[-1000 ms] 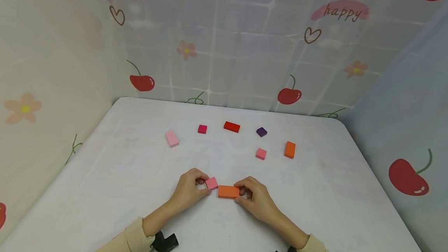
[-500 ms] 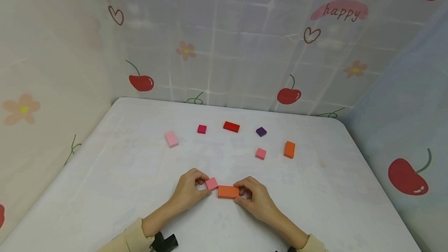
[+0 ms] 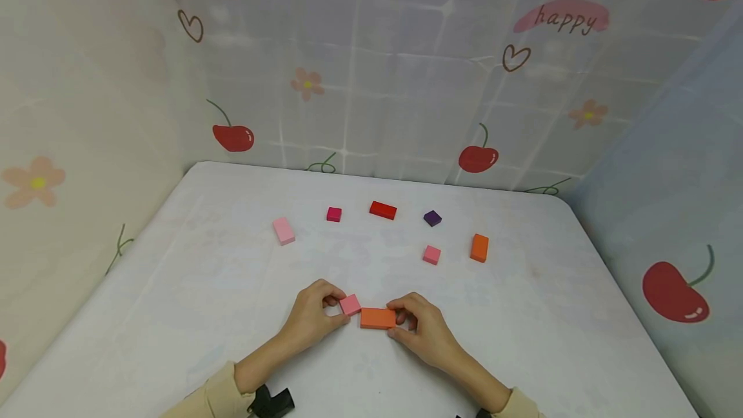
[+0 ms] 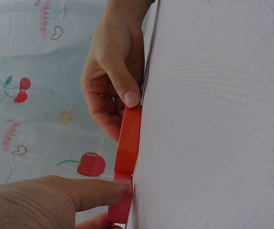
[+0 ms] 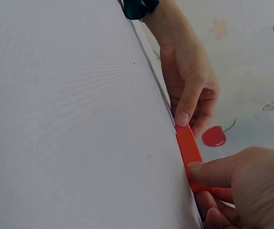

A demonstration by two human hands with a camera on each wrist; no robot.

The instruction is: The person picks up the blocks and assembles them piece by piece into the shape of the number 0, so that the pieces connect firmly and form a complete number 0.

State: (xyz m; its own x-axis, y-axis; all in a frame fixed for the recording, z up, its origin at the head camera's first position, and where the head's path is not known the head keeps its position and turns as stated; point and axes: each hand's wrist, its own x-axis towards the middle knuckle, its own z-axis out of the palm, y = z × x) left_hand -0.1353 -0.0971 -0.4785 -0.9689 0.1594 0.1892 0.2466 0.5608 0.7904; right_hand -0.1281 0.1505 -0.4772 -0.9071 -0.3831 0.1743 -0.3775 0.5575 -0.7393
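Thumb and fingers of my left hand [image 3: 313,316] pinch a small pink block [image 3: 350,305] near the front middle of the table. A longer orange block [image 3: 377,318] lies flat just right of it, its right end pinched by my right hand [image 3: 425,328]. The pink block is turned at an angle, one corner right at the orange block's left end. In the left wrist view, the orange block [image 4: 129,140] and the pink block [image 4: 121,198] stand end to end along the tabletop. The right wrist view shows my right thumb [image 5: 208,171] on the orange block's side.
Behind the hands, spread in a loose arc on the white table [image 3: 232,276], lie a light pink block [image 3: 284,231], a magenta block [image 3: 333,214], a red block [image 3: 383,210], a purple block [image 3: 432,218], another pink block [image 3: 431,255] and another orange block [image 3: 478,248]. A printed curtain [image 3: 377,82] hangs behind.
Both hands keep their grip on the pink and orange blocks, with almost no movement. The whole head view has shifted very slightly.
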